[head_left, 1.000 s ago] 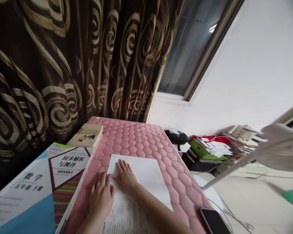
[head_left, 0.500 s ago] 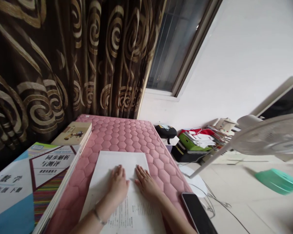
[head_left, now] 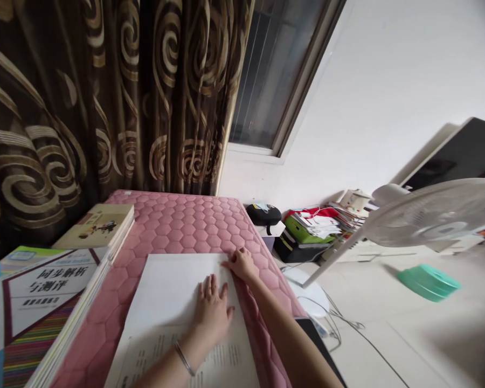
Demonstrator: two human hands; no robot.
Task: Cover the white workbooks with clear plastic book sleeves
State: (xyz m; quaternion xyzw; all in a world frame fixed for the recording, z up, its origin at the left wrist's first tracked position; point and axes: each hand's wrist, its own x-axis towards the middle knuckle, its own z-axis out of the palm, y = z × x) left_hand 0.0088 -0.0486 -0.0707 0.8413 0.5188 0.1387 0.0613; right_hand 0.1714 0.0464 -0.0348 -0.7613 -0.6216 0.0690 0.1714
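Observation:
White printed paper (head_left: 165,291) lies on a pink quilted surface (head_left: 186,221), its upper part blank and lines of text lower down. My left hand (head_left: 214,310), with a silver bangle at the wrist, rests flat on the middle of the sheet, fingers spread. At the paper's upper right corner, my right hand (head_left: 242,264) has its fingers curled together on the edge. The forearms cover part of the printed text.
Stacked books (head_left: 60,291) stand along the left side by a patterned curtain (head_left: 145,97). A dark phone (head_left: 317,345) lies at the right edge. Beyond are a white fan (head_left: 436,215), a green stool (head_left: 428,282) and piled papers (head_left: 317,223).
My right hand has moved from lying flat on the paper up to its upper right corner, and its fingers have closed. The camera view has shifted to the right.

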